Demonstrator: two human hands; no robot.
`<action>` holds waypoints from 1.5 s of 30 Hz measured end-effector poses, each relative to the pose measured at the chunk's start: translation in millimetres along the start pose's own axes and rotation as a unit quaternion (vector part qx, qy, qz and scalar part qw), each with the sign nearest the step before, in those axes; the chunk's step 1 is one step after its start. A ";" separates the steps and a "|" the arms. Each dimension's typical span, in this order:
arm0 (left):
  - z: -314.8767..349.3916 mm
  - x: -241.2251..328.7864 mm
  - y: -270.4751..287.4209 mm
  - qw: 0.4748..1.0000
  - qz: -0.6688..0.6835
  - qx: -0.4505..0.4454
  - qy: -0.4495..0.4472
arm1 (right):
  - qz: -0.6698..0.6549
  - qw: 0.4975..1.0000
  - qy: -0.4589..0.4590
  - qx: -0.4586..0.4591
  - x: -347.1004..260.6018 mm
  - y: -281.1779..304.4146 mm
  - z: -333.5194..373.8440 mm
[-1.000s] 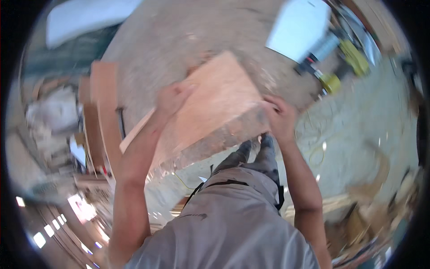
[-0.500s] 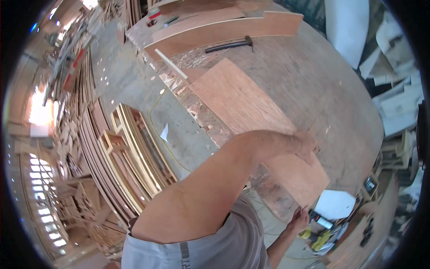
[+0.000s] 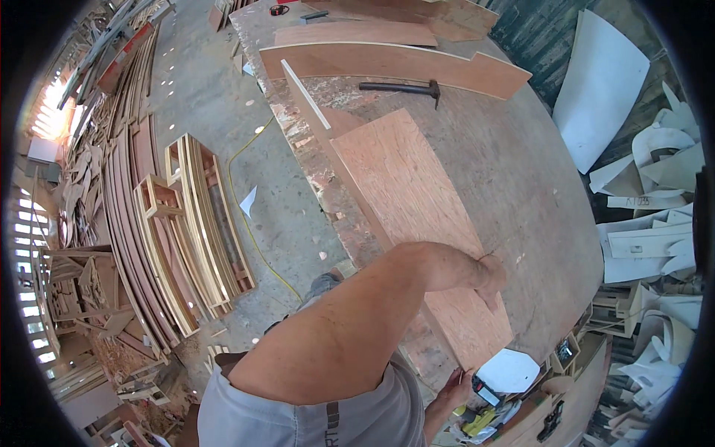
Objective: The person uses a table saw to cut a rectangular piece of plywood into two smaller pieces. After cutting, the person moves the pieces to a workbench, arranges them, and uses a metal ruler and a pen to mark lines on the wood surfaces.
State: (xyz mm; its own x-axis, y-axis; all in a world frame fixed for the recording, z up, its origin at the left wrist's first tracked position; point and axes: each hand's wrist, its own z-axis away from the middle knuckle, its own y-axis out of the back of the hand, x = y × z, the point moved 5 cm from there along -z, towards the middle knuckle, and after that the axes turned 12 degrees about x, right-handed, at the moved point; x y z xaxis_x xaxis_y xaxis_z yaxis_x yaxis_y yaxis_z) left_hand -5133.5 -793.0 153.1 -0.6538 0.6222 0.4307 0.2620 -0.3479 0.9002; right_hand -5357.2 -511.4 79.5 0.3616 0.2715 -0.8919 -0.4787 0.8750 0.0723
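Observation:
A long plywood panel [image 3: 406, 167] lies on the workbench, with an upright plywood side piece [image 3: 305, 95] standing along its left edge. My left arm reaches across the panel. My left hand [image 3: 490, 279] is closed over the panel's right edge, its thumb on the top face and its other fingers partly hidden. Low in the view, my right hand [image 3: 456, 389] is at the panel's near end, fingers closed at the corner. A hammer [image 3: 402, 88] with a dark handle rests farther up the bench, apart from both hands.
Behind the hammer stands a long shaped plywood strip [image 3: 395, 63]. A white sheet piece [image 3: 509, 370] and a yellow-green tool [image 3: 477, 423] are beyond the bench's near end. Wooden frames [image 3: 197, 223] stand on the floor at left, near a yellow cable [image 3: 249, 235]. White offcuts [image 3: 655, 194] pile up at right.
The view has shifted, so the bench sits differently and more of the upright side piece shows. Both hands keep about the same places on the panel.

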 end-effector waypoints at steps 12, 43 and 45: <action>-7.9 -0.5 -7.4 1.000 -0.003 0.008 -0.006 | 0.005 1.000 0.002 0.015 -5.1 -4.0 7.3; -33.2 -4.5 -37.5 1.000 -0.018 -0.001 -0.011 | 0.004 0.999 -0.017 0.037 -7.7 -7.4 14.3; -13.5 0.8 -8.9 1.000 -0.019 -0.004 -0.006 | 0.001 1.000 -0.015 0.026 -8.1 -7.1 14.5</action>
State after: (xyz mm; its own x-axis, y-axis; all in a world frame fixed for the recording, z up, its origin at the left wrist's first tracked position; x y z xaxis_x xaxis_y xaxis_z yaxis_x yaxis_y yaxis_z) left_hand -5145.9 -798.9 144.6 -0.6545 0.6432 0.3973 0.2316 -0.3297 0.9153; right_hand -5345.1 -513.9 92.7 0.3852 0.2852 -0.8777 -0.4384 0.8934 0.0980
